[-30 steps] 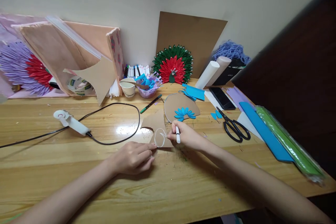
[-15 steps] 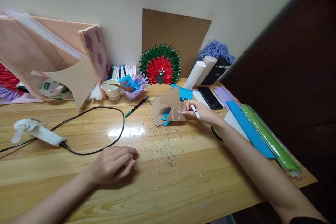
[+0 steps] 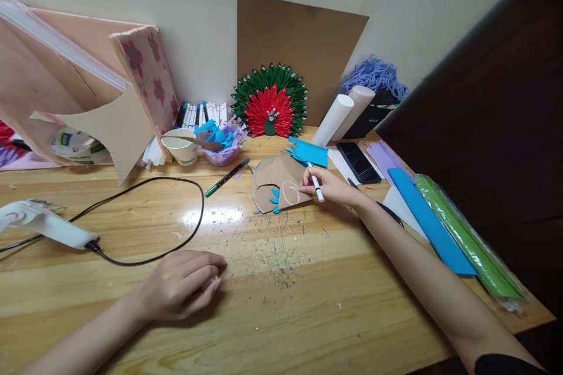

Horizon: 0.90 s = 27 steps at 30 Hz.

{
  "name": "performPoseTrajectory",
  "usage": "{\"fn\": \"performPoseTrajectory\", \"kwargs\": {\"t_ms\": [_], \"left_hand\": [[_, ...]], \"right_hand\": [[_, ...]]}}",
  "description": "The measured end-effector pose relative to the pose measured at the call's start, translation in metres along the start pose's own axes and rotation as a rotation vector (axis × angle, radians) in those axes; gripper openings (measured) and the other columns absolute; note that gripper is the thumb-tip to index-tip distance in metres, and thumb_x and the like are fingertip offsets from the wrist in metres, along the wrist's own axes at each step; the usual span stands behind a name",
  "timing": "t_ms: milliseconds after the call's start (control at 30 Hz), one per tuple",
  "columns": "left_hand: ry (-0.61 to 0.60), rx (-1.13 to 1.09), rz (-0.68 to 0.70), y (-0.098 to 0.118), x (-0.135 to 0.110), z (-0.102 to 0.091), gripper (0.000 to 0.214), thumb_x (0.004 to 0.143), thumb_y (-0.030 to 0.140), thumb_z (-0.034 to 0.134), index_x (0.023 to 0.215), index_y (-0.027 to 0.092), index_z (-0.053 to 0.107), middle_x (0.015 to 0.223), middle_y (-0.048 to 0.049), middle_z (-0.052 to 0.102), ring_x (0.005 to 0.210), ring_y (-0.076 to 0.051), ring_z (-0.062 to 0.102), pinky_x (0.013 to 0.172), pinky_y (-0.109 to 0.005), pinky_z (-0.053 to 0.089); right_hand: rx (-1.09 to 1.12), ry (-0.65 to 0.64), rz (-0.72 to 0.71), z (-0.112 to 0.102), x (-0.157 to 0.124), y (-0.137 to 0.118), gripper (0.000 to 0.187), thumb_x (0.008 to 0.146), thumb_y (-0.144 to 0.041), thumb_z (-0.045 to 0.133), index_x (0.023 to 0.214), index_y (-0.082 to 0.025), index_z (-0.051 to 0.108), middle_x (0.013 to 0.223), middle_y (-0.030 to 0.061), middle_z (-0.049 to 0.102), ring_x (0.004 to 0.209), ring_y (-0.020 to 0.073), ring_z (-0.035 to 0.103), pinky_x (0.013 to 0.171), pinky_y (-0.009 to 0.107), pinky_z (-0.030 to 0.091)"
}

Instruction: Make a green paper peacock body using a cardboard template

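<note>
Right hand (image 3: 328,186) is at the right side of the cardboard scrap (image 3: 275,171); fingers clamped on a white pen (image 3: 317,188), thumb and forefinger tips also touching the scrap's right edge, looks like a pinch. Scrap lies directly left of those fingertips, over the rounded cardboard piece (image 3: 260,200), partly covering it and the blue petals (image 3: 275,200), which poke out at its left. Whether it rests flat or is slightly raised, can't tell. White oval outline (image 3: 282,194) drawn on the scrap is just left of the fingertips, long axis running roughly away from the person. Pen's long axis slants, far end leaning left, near end right. Right hand clearly nearer; left hand (image 3: 182,284) rests on the counter (image 3: 246,334), well apart, nearer the person and to the left. Left fingers loosely curled, palm side hidden, can't tell whether they grip anything. Around: green pen (image 3: 226,179) left of the rounded piece, blue paper (image 3: 315,155) behind the right hand, dark-handled scissors (image 3: 393,213) partly hidden by the right forearm, tiny clippings (image 3: 281,258) on the near side, black cord (image 3: 203,208) looping beyond the left hand.
</note>
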State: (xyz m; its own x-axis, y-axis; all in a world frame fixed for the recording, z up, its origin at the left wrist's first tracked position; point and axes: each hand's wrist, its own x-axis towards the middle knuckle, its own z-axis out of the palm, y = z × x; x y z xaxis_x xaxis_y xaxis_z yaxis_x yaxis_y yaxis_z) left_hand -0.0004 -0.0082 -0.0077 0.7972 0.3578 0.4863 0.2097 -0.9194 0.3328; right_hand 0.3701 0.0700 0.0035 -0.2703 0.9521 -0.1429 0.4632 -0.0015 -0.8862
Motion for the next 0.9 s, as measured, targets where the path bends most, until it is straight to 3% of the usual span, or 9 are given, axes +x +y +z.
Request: {"fn": "performPoseTrajectory", "kwargs": {"t_ms": [100, 267, 333, 433, 533, 633, 700, 833, 900], "left_hand": [[-0.008, -0.002, -0.004, 0.001, 0.001, -0.001, 0.015, 0.077, 0.006, 0.053, 0.087, 0.015, 0.056, 0.083, -0.0067, 0.069, 0.075, -0.015, 0.067, 0.062, -0.023, 0.055], [-0.007, 0.002, -0.062, 0.001, 0.001, -0.001, 0.014, 0.081, 0.008, 0.050, 0.090, 0.017, 0.057, 0.082, -0.0044, 0.068, 0.073, -0.014, 0.065, 0.063, -0.023, 0.053], [0.028, -0.007, -0.176, 0.000, 0.001, 0.000, 0.016, 0.085, 0.011, 0.046, 0.095, 0.018, 0.057, 0.084, -0.0041, 0.067, 0.076, -0.014, 0.065, 0.066, -0.024, 0.052], [0.153, -0.104, -0.452, -0.001, 0.005, 0.002, 0.021, 0.092, 0.016, 0.036, 0.101, 0.020, 0.054, 0.084, -0.0038, 0.064, 0.077, -0.014, 0.062, 0.070, -0.026, 0.050], [0.241, -0.258, -0.701, 0.002, 0.010, 0.003, 0.026, 0.096, 0.024, 0.028, 0.105, 0.020, 0.052, 0.075, -0.0014, 0.059, 0.066, -0.012, 0.057, 0.064, -0.024, 0.049], [0.201, -0.309, -0.785, 0.009, 0.012, 0.003, 0.026, 0.096, 0.030, 0.031, 0.100, 0.021, 0.055, 0.087, -0.0036, 0.062, 0.081, -0.015, 0.059, 0.074, -0.028, 0.048], [0.239, -0.262, -0.823, 0.013, 0.011, 0.001, 0.027, 0.096, 0.033, 0.030, 0.097, 0.020, 0.054, 0.095, -0.0044, 0.063, 0.090, -0.017, 0.059, 0.080, -0.030, 0.046], [0.382, 0.006, -1.006, 0.014, 0.006, -0.004, 0.026, 0.091, 0.042, 0.039, 0.100, 0.019, 0.047, 0.074, 0.0006, 0.058, 0.065, -0.015, 0.057, 0.062, -0.028, 0.044], [0.341, 0.109, -1.022, 0.011, 0.005, -0.005, 0.030, 0.088, 0.043, 0.046, 0.106, 0.019, 0.046, 0.073, 0.0015, 0.057, 0.064, -0.016, 0.057, 0.060, -0.027, 0.044]], "right_hand": [[-0.005, 0.030, 0.012, 0.002, -0.001, -0.003, 0.031, 0.064, -0.038, 0.073, 0.074, -0.019, 0.049, 0.067, -0.0040, 0.053, 0.057, 0.0109, 0.046, 0.055, 0.024, 0.036], [0.185, 0.091, 0.042, 0.009, -0.013, -0.019, 0.037, 0.062, -0.042, 0.075, 0.071, -0.020, 0.046, 0.071, -0.0026, 0.055, 0.060, 0.0104, 0.048, 0.056, 0.025, 0.035], [0.249, 0.099, 0.025, 0.017, -0.023, -0.028, 0.037, 0.063, -0.040, 0.075, 0.070, -0.020, 0.045, 0.072, -0.0029, 0.055, 0.060, 0.0097, 0.048, 0.056, 0.024, 0.036], [0.317, 0.102, -0.010, 0.037, -0.037, -0.045, 0.036, 0.065, -0.038, 0.075, 0.069, -0.020, 0.044, 0.071, -0.0033, 0.055, 0.059, 0.0091, 0.049, 0.056, 0.024, 0.037], [0.354, 0.091, -0.001, 0.066, -0.044, -0.060, 0.037, 0.064, -0.041, 0.075, 0.069, -0.020, 0.044, 0.069, -0.0030, 0.056, 0.058, 0.0097, 0.050, 0.054, 0.024, 0.038], [0.379, 0.039, 0.043, 0.097, -0.043, -0.068, 0.040, 0.062, -0.044, 0.075, 0.070, -0.021, 0.044, 0.068, -0.0023, 0.057, 0.053, 0.0092, 0.048, 0.050, 0.024, 0.037], [0.366, -0.002, 0.062, 0.115, -0.040, -0.068, 0.039, 0.062, -0.045, 0.075, 0.070, -0.020, 0.045, 0.065, -0.0031, 0.056, 0.051, 0.0092, 0.046, 0.049, 0.023, 0.036], [0.268, -0.065, 0.024, 0.137, -0.032, -0.058, 0.030, 0.069, -0.039, 0.071, 0.072, -0.020, 0.049, 0.064, -0.0038, 0.052, 0.053, 0.0099, 0.045, 0.049, 0.023, 0.034], [0.171, -0.100, -0.013, 0.139, -0.031, -0.054, 0.025, 0.073, -0.037, 0.068, 0.073, -0.020, 0.050, 0.066, -0.0032, 0.053, 0.054, 0.0103, 0.045, 0.050, 0.023, 0.034]]}}
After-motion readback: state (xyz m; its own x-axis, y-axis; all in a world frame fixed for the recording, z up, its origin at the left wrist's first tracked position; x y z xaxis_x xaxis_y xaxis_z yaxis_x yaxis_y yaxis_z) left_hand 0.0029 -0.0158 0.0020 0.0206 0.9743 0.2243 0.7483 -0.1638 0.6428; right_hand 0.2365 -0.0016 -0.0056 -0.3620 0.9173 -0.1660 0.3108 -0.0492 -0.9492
